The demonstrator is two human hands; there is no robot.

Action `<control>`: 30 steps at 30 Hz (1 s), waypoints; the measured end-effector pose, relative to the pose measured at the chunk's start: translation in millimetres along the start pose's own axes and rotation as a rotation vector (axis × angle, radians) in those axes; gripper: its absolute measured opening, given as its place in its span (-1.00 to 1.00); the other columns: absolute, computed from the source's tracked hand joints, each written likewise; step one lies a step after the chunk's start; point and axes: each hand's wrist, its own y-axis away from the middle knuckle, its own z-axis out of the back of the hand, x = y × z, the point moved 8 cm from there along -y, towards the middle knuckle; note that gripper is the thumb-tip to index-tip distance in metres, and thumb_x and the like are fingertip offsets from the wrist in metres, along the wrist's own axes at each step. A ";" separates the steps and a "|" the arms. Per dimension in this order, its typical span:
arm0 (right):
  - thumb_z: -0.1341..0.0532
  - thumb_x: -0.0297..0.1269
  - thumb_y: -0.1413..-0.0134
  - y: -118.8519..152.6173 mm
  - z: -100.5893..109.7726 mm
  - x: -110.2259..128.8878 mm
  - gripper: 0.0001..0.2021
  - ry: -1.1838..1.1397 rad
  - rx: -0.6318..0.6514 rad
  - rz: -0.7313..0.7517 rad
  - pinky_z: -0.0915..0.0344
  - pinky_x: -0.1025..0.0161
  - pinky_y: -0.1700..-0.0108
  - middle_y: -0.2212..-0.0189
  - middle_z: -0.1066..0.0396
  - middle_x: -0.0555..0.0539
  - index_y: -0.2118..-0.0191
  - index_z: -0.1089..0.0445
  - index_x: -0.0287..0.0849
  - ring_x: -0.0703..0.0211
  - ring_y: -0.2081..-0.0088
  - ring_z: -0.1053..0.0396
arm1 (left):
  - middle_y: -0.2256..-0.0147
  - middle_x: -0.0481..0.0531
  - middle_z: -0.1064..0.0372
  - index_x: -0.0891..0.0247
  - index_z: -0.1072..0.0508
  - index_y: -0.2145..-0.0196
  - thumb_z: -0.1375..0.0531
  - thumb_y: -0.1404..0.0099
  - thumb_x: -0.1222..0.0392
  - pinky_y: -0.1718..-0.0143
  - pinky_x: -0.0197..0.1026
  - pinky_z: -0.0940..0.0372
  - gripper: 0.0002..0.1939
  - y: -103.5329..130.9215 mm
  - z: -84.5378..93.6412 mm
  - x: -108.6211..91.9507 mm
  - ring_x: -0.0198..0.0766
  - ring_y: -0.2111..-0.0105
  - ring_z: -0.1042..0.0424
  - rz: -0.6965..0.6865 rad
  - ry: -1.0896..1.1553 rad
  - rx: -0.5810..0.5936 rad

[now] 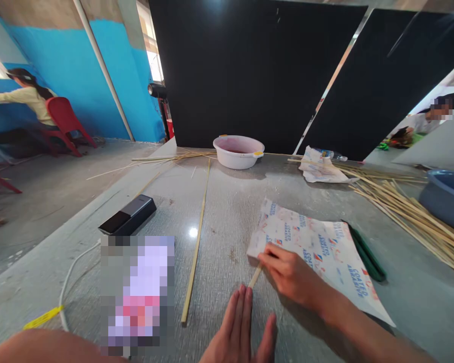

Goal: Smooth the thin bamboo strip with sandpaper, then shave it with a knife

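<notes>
My left hand [240,322] lies flat near the bottom middle, fingers stretched out over a thin bamboo strip [256,276] and thumb apart. Just beyond it, my right hand [287,272] is closed in a pinch at the near left corner of a sheet of sandpaper [325,242], printed side up with "coated abrasive". The strip runs from under my left fingers to my right fingertips. Whether the sandpaper is folded around the strip there is hidden. Left of my hands, a longer bamboo strip [199,232] rests on the grey surface.
A white basin [238,154] stands at the back. Bamboo strips [404,206] are piled at right beside a blue-grey tub [448,199]. A green object [366,252] lies partly under the sandpaper. Crumpled paper [321,169], a black device [128,214] and a blurred-out screen [146,287] lie around.
</notes>
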 end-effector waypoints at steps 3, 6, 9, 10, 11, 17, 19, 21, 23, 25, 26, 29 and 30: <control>-0.07 -0.49 -0.46 0.4 -0.1 -3.8 -0.72 -0.007 0.029 0.006 -0.37 0.19 0.26 0.27 -0.43 -0.11 0.18 -0.53 -0.15 0.10 0.31 -0.42 | 0.07 0.30 -0.67 0.41 -0.45 -0.19 -0.04 -0.53 0.23 -0.49 0.55 0.36 -0.62 1.0 -2.9 -2.4 0.09 -0.02 -0.66 -0.022 -0.002 0.018; -0.08 -0.46 -0.47 -1.9 16.1 -31.2 -0.71 0.065 -0.089 -0.083 -0.37 0.16 0.22 0.30 -0.41 -0.10 0.24 -0.52 -0.14 0.10 0.32 -0.42 | 0.01 0.31 -0.65 0.39 -0.51 -0.12 -0.03 -0.52 0.24 -0.49 0.57 0.38 -0.63 1.7 -5.2 -3.1 0.08 -0.04 -0.65 -0.045 -0.013 0.038; -0.07 -0.48 -0.45 -1.8 18.0 -38.4 -0.70 0.096 -0.105 -0.092 -0.37 0.16 0.23 0.30 -0.42 -0.10 0.24 -0.51 -0.14 0.09 0.31 -0.43 | 0.02 0.29 -0.66 0.38 -0.53 -0.10 -0.05 -0.51 0.22 -0.49 0.57 0.36 -0.64 1.8 -5.7 -2.8 0.06 -0.02 -0.66 -0.041 -0.037 0.026; -0.06 -0.50 -0.45 -1.1 14.2 -34.5 -0.70 0.094 -0.083 -0.078 -0.38 0.17 0.22 0.29 -0.42 -0.11 0.22 -0.52 -0.14 0.08 0.29 -0.44 | 0.03 0.28 -0.65 0.38 -0.54 -0.09 -0.05 -0.51 0.21 -0.50 0.57 0.35 -0.64 1.8 -5.9 -3.0 0.05 -0.02 -0.66 -0.038 -0.046 0.020; -0.05 -0.51 -0.45 0.0 10.1 -29.4 -0.70 0.094 -0.062 -0.064 -0.38 0.17 0.22 0.28 -0.43 -0.11 0.19 -0.52 -0.14 0.07 0.27 -0.45 | 0.03 0.28 -0.65 0.39 -0.54 -0.08 -0.06 -0.51 0.21 -0.50 0.56 0.35 -0.64 1.9 -6.1 -3.3 0.05 -0.01 -0.66 -0.034 -0.053 0.012; -0.05 -0.46 -0.45 5.8 21.3 -39.5 -0.69 0.164 -0.139 -0.130 -0.34 0.16 0.27 0.31 -0.41 -0.10 0.29 -0.49 -0.13 0.07 0.34 -0.43 | -0.01 0.30 -0.63 0.41 -0.56 -0.07 -0.07 -0.50 0.17 -0.50 0.57 0.34 -0.62 3.3 -9.3 -5.2 0.07 -0.04 -0.64 -0.037 -0.073 0.024; -0.05 -0.42 -0.48 6.7 31.2 -50.1 -0.66 0.185 -0.178 -0.158 -0.32 0.15 0.28 0.33 -0.39 -0.10 0.32 -0.48 -0.13 0.08 0.37 -0.41 | -0.02 0.29 -0.63 0.41 -0.56 -0.07 -0.06 -0.52 0.16 -0.51 0.57 0.35 -0.62 3.6 -8.6 -5.2 0.06 -0.04 -0.63 -0.043 -0.068 0.026; -0.04 -0.42 -0.50 6.4 31.4 -50.7 -0.66 0.174 -0.163 -0.150 -0.33 0.14 0.26 0.31 -0.41 -0.11 0.27 -0.51 -0.14 0.08 0.36 -0.41 | -0.03 0.27 -0.62 0.39 -0.57 -0.07 -0.05 -0.53 0.17 -0.51 0.56 0.35 -0.62 3.5 -8.1 -5.2 0.05 -0.05 -0.63 -0.047 -0.068 0.036; -0.03 -0.45 -0.49 5.7 23.5 -42.2 -0.68 0.162 -0.121 -0.134 -0.34 0.15 0.24 0.28 -0.43 -0.12 0.19 -0.53 -0.15 0.07 0.31 -0.44 | -0.05 0.26 -0.62 0.39 -0.57 -0.09 -0.04 -0.52 0.19 -0.51 0.56 0.34 -0.61 3.0 -7.7 -5.4 0.05 -0.07 -0.63 -0.046 -0.075 0.045; -0.04 -0.47 -0.47 5.1 13.1 -29.4 -0.70 0.173 -0.080 -0.121 -0.33 0.16 0.25 0.27 -0.43 -0.12 0.17 -0.52 -0.16 0.06 0.30 -0.44 | -0.05 0.27 -0.63 0.39 -0.57 -0.08 -0.03 -0.52 0.21 -0.51 0.56 0.34 -0.61 2.2 -7.2 -5.1 0.05 -0.06 -0.63 -0.040 -0.072 0.043; -0.03 -0.48 -0.45 5.0 8.7 -23.0 -0.71 0.182 -0.064 -0.112 -0.32 0.17 0.27 0.27 -0.43 -0.12 0.18 -0.51 -0.16 0.06 0.30 -0.44 | -0.04 0.27 -0.63 0.40 -0.57 -0.07 -0.03 -0.51 0.21 -0.51 0.56 0.35 -0.61 1.7 -6.8 -4.7 0.04 -0.06 -0.63 -0.036 -0.068 0.040; -0.03 -0.50 -0.43 4.3 -0.3 -9.2 -0.72 0.183 -0.005 -0.063 -0.31 0.17 0.29 0.28 -0.42 -0.12 0.20 -0.48 -0.17 0.09 0.33 -0.42 | 0.00 0.25 -0.65 0.40 -0.57 -0.05 -0.03 -0.50 0.24 -0.51 0.56 0.37 -0.63 0.4 -5.8 -3.1 0.02 -0.03 -0.65 -0.030 -0.060 0.028; -0.03 -0.50 -0.43 4.0 -1.1 -7.8 -0.71 0.171 0.012 -0.052 -0.31 0.17 0.29 0.28 -0.42 -0.12 0.20 -0.48 -0.17 0.09 0.33 -0.41 | 0.01 0.24 -0.65 0.40 -0.56 -0.04 -0.03 -0.50 0.25 -0.51 0.56 0.37 -0.64 0.2 -5.2 -2.6 0.02 -0.02 -0.65 -0.029 -0.059 0.021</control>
